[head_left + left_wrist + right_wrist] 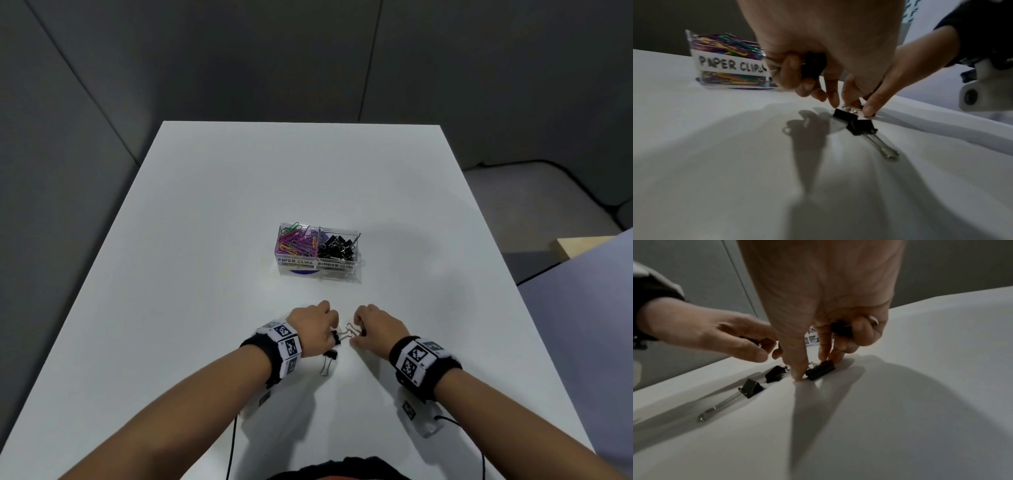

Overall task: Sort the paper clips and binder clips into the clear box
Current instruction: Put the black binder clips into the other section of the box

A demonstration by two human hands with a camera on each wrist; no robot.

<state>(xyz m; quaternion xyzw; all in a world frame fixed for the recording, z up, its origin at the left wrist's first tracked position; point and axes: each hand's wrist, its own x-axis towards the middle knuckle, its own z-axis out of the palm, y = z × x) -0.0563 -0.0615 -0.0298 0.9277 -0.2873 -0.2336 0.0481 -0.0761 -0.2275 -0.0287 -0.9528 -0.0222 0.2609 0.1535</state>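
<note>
The clear box (318, 270) stands mid-table, with coloured paper clips (296, 243) in its left half and black binder clips (337, 246) in its right half. Both hands are low over the table in front of it. My left hand (313, 320) keeps a black binder clip (813, 65) in its curled fingers, and a fingertip touches a second clip (842, 113) on the table. My right hand (375, 323) holds a clip (840, 328) in its curled outer fingers and pinches another (820, 369) between thumb and forefinger. A further clip (329, 361) lies just nearer to me, its handles folded together.
The white table (205, 240) reaches to edges on the left, right and far side. Grey panel walls stand behind it. Marker bands sit on both wrists, and thin black cables (233, 442) trail from them toward my body.
</note>
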